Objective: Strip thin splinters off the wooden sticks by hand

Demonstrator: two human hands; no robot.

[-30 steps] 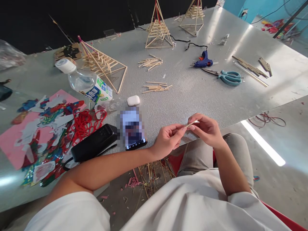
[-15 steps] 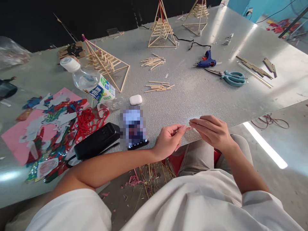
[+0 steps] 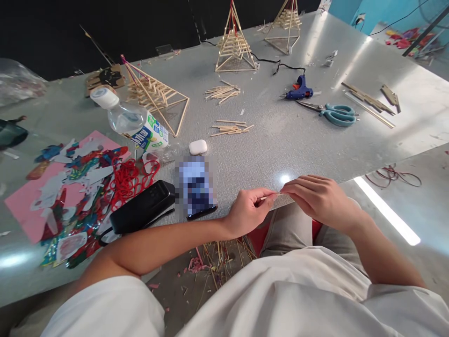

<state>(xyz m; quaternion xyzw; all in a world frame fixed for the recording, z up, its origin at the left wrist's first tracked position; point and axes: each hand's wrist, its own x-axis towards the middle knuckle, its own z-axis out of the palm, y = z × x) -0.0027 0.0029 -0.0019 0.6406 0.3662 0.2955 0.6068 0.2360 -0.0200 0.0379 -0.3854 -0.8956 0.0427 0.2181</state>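
Just over the table's near edge, my left hand (image 3: 250,210) pinches a short thin wooden stick (image 3: 264,198) between thumb and fingers. My right hand (image 3: 314,199) meets it from the right, fingers pressed together at the stick's far end. Most of the stick is hidden by the fingers. Beyond my hands lie two small piles of cut sticks, a nearer pile (image 3: 231,128) and a farther pile (image 3: 223,92). A phone (image 3: 201,213) with a blurred screen lies left of my left hand.
Stick pyramids (image 3: 235,51) stand at the back, one leaning beside a plastic bottle (image 3: 121,117). A blue glue gun (image 3: 300,89), scissors (image 3: 338,114) and wooden strips (image 3: 368,97) lie right. Red cord (image 3: 126,180), a black case (image 3: 142,206) and a white earbud case (image 3: 198,147) lie left.
My hands have come slightly lower and closer to me, still fingertip to fingertip. More of the stick shows in my left hand. The view has shifted a little.
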